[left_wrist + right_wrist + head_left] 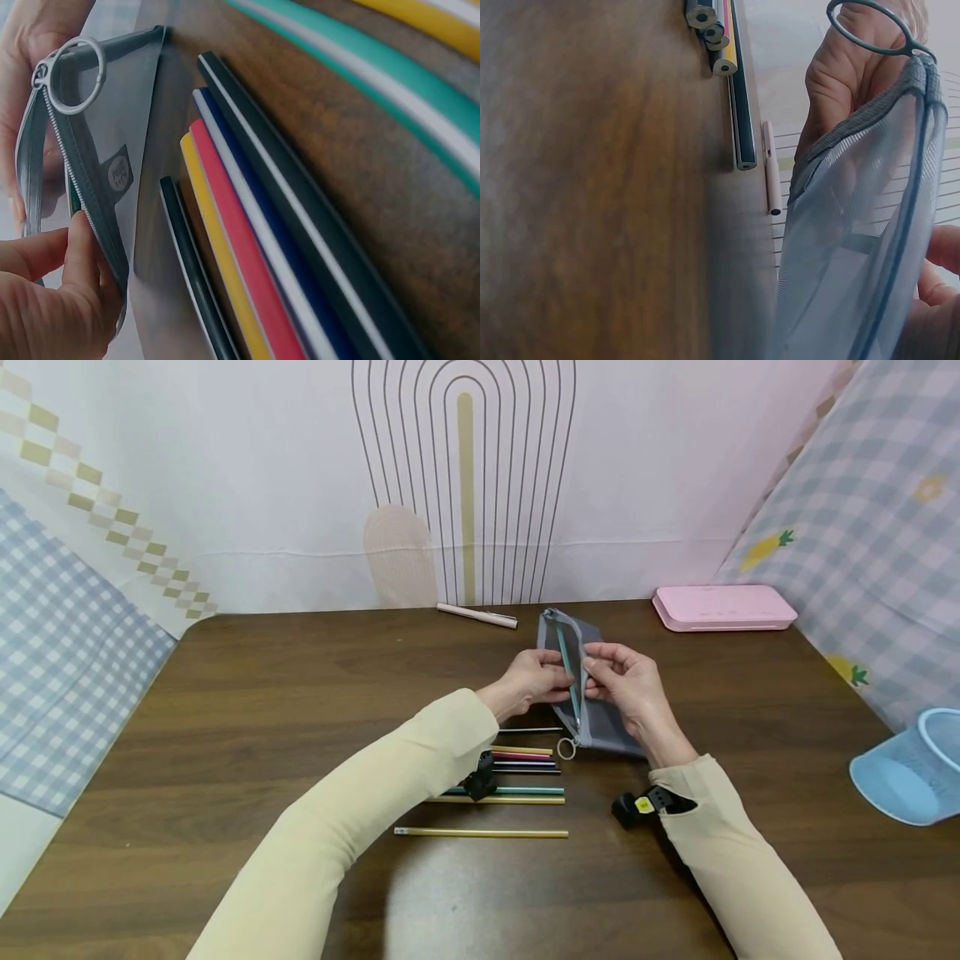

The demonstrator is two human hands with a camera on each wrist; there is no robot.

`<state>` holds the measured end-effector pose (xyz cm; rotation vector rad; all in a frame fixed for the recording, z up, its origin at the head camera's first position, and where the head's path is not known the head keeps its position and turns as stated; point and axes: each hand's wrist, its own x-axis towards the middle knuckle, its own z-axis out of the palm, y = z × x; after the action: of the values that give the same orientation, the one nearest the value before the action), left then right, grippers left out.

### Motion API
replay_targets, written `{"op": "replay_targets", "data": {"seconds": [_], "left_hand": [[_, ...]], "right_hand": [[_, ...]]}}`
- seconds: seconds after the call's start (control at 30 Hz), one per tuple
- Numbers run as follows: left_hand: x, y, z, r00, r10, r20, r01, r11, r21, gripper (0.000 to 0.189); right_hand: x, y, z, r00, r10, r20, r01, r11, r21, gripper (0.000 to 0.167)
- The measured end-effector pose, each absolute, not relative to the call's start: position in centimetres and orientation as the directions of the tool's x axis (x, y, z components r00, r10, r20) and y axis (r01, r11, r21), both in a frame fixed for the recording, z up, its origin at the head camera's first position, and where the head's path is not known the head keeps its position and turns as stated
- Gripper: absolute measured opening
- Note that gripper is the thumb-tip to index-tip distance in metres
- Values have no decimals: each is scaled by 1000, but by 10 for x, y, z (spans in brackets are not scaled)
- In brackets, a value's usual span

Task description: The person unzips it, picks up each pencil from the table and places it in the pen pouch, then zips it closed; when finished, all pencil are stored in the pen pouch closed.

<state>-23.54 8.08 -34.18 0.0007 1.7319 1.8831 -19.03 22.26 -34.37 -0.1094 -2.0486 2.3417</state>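
A grey mesh zip pouch (611, 731) stands tilted on the table, its zipped mouth spread apart. On its left edge my left hand (534, 680) pinches the rim between thumb and fingers. Opposite, my right hand (633, 689) grips the other rim. A slim teal length (564, 652) shows inside the mouth; whether it is a pencil I cannot tell. From the zipper end hangs a ring (77, 75). Just left of the pouch lie several colored pencils, among them a red pencil (240, 225), a yellow pencil (217, 240) and a dark green pencil (191, 262).
Nearer me lie a teal pencil (525, 791) and a separate gold pencil (487, 833). A pale pen (477, 615) rests by the back edge. A pink case (723, 607) sits at the back right, and a blue mesh cup (896, 777) lies at the right edge.
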Motion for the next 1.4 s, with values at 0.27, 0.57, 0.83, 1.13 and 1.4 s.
{"op": "replay_targets", "data": {"seconds": [0.27, 0.57, 0.83, 1.13, 1.4], "left_hand": [[-232, 84, -342, -833, 405, -378, -403, 24, 915, 55], [-232, 75, -337, -832, 435, -344, -354, 61, 933, 56], [-237, 28, -333, -768, 568, -295, -236, 177, 956, 42], [-239, -38, -345, -635, 658, -406, -21, 510, 860, 33], [-235, -49, -350, -615, 700, -363, 126, 542, 831, 31]], "right_hand": [[-189, 223, -344, -997, 72, -34, 25, -131, -991, 16], [-187, 223, -343, -996, 77, -34, 25, -118, -993, 19], [-190, 224, -341, -995, 95, -20, 11, -90, -996, 13], [-190, 226, -341, -995, 98, -3, -8, -117, -993, 13], [-190, 227, -342, -996, 94, -3, -9, -118, -993, 13]]}}
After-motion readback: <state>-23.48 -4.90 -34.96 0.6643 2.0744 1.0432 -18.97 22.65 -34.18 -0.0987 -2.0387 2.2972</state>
